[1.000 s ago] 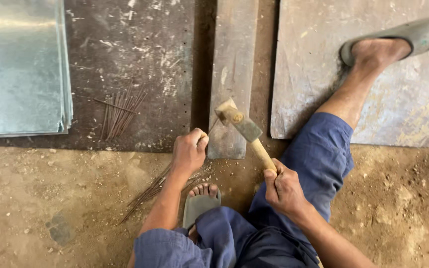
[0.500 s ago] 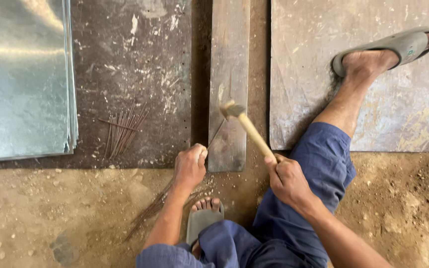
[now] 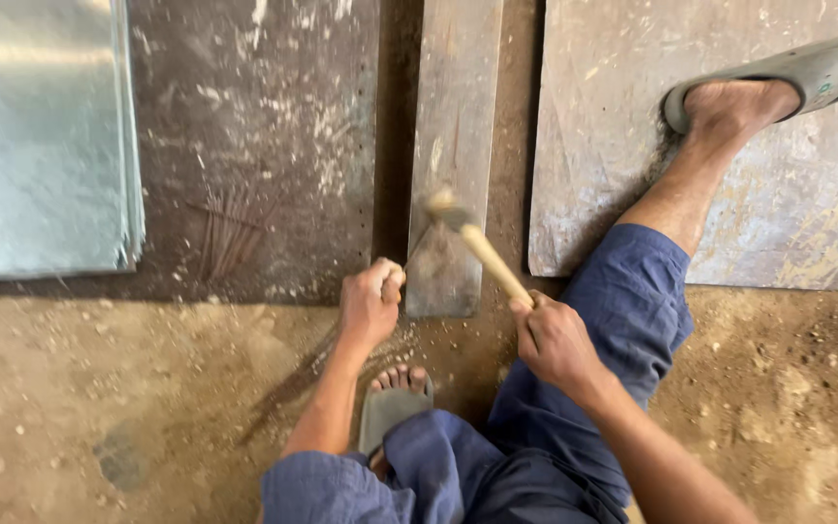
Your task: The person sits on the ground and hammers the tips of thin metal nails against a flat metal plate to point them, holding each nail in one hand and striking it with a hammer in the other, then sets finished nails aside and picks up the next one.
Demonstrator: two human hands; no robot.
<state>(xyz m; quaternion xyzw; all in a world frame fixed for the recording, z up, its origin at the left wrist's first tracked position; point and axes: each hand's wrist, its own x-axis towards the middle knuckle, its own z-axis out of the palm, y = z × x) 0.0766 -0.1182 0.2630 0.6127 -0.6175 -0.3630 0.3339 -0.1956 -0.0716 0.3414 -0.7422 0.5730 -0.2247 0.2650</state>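
Observation:
My right hand [image 3: 550,335] grips the wooden handle of a hammer [image 3: 477,247]; its head, blurred by motion, hangs over the long metal bar [image 3: 458,116] lying on the ground. My left hand [image 3: 370,301] is closed at the bar's near left corner, pinching a thin rusty wire [image 3: 415,245] that slants up toward the hammer head. I sit on the dirt floor in blue trousers. A sandalled foot [image 3: 395,398] lies between my arms and the other leg stretches out to the upper right.
A stack of shiny metal sheets [image 3: 41,136] lies at the upper left on a dark plate [image 3: 264,116], which also bears a bundle of thin rusty rods [image 3: 230,233]. A worn grey plate [image 3: 807,194] lies under my outstretched foot. More rods [image 3: 293,383] lie on the dirt.
The hammer head has swung from near the bar's lower end to farther up over the bar, and is now blurred. The view has shifted slightly. My left hand stays at the bar's corner.

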